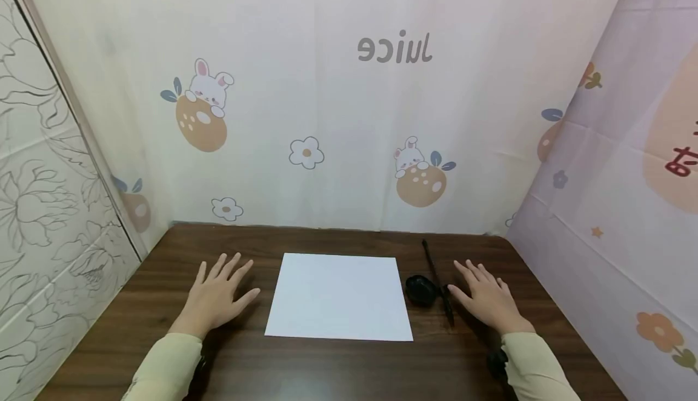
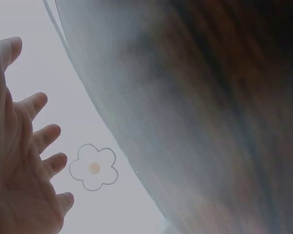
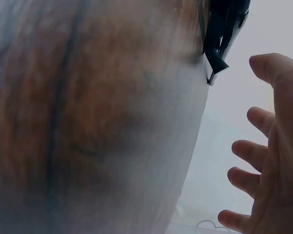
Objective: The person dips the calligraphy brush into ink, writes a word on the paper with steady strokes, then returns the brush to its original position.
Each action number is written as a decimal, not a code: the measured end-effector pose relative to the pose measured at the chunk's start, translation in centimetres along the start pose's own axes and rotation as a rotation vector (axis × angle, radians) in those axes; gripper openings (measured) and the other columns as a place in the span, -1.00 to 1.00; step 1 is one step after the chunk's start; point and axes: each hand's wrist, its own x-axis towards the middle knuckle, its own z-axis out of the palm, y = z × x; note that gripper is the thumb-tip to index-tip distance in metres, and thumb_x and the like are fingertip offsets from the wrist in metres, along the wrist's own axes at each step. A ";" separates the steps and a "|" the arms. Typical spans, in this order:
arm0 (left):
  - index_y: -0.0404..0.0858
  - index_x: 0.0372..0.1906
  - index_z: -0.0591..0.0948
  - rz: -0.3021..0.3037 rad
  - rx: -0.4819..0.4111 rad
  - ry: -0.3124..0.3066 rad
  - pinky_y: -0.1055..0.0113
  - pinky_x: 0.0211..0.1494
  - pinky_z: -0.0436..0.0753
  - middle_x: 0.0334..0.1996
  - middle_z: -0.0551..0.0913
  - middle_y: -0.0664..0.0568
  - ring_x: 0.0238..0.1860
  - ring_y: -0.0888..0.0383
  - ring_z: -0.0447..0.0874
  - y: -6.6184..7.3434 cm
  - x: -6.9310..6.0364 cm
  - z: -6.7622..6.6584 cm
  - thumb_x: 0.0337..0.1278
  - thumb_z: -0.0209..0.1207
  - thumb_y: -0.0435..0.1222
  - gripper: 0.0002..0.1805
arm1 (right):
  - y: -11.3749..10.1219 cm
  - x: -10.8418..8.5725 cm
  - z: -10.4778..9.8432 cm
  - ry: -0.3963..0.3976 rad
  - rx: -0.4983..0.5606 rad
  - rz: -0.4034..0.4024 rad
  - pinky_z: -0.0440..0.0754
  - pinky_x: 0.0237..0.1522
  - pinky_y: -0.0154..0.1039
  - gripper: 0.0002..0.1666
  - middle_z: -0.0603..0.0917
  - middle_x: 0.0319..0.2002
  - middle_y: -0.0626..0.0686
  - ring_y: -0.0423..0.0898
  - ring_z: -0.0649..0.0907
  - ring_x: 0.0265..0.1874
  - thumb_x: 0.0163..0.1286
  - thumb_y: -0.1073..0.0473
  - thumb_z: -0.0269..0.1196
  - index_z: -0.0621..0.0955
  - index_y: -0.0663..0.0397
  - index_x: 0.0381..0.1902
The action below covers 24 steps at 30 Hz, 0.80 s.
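A white sheet of paper [image 1: 339, 297] lies flat on the dark wooden table. To its right are a round black object [image 1: 420, 291] and a thin black stick-like item [image 1: 437, 280] lying beside it. My left hand [image 1: 215, 298] is palm down left of the paper, fingers spread, holding nothing. Right of the black items, my right hand [image 1: 488, 298] is also palm down with fingers extended, its thumb close to the thin item. Both wrist views show spread fingers, the left hand [image 2: 24, 146] and the right hand [image 3: 278, 151] with nothing in them.
The wooden table [image 1: 305, 371] ends at a patterned curtain [image 1: 349, 104] behind it. More patterned cloth [image 1: 616, 207] hangs along the right side, and a flower-line panel [image 1: 49, 207] stands on the left.
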 end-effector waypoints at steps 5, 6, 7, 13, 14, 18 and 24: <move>-0.11 0.47 0.39 0.049 0.006 -0.003 -0.35 0.43 -0.08 0.47 0.27 -0.18 0.49 -0.28 0.08 0.0 -0.1 0.1 0.35 0.03 0.24 -0.24 | -0.2 0.3 -0.2 0.005 -0.001 -0.014 0.14 0.18 0.54 -0.18 0.26 0.45 0.35 0.40 0.23 0.39 0.48 -0.23 0.15 0.29 0.09 0.51; -0.11 0.47 0.40 0.066 0.007 -0.001 -0.34 0.43 -0.06 0.47 0.28 -0.17 0.49 -0.26 0.09 0.0 -0.1 0.1 0.35 0.04 0.23 -0.25 | -0.2 0.4 -0.2 0.007 0.000 -0.019 0.15 0.18 0.54 -0.19 0.27 0.44 0.35 0.40 0.24 0.39 0.48 -0.21 0.16 0.30 0.09 0.51; -0.11 0.46 0.41 0.086 0.008 0.000 -0.34 0.43 -0.03 0.46 0.30 -0.16 0.48 -0.25 0.11 0.1 -0.1 0.1 0.35 0.04 0.22 -0.26 | -0.2 0.5 -0.2 0.007 0.004 -0.023 0.15 0.17 0.54 -0.19 0.27 0.44 0.36 0.40 0.24 0.38 0.48 -0.19 0.16 0.30 0.10 0.51; -0.08 0.43 0.46 0.209 -0.015 0.024 -0.29 0.43 0.06 0.42 0.38 -0.11 0.46 -0.18 0.21 1.0 -0.2 0.0 0.36 0.07 0.18 -0.33 | -0.6 1.1 -0.2 0.007 0.025 -0.031 0.14 0.18 0.54 -0.22 0.29 0.43 0.35 0.40 0.26 0.37 0.49 -0.13 0.18 0.29 0.08 0.51; -0.07 0.42 0.46 0.225 -0.016 0.031 -0.28 0.43 0.08 0.42 0.39 -0.10 0.46 -0.17 0.22 1.1 -0.2 0.0 0.36 0.08 0.17 -0.34 | -0.7 1.2 -0.3 0.006 0.027 -0.032 0.15 0.18 0.54 -0.23 0.29 0.43 0.35 0.40 0.26 0.37 0.49 -0.12 0.18 0.29 0.08 0.51; -0.07 0.40 0.49 0.285 -0.006 0.052 -0.25 0.41 0.17 0.39 0.43 -0.07 0.43 -0.15 0.29 1.7 -0.1 -0.3 0.34 0.15 0.11 -0.37 | -1.0 1.7 -0.3 0.004 0.038 -0.038 0.15 0.18 0.54 -0.25 0.29 0.43 0.34 0.40 0.26 0.37 0.48 -0.08 0.19 0.30 0.08 0.50; -0.14 0.26 0.60 0.410 -0.013 0.021 -0.19 0.31 0.37 0.27 0.55 -0.08 0.33 -0.13 0.44 2.1 -0.2 -0.2 0.27 0.24 0.01 -0.47 | -1.6 2.4 -0.3 0.007 0.046 -0.061 0.22 0.15 0.52 -0.28 0.32 0.41 0.35 0.41 0.30 0.34 0.49 -0.05 0.20 0.33 0.11 0.48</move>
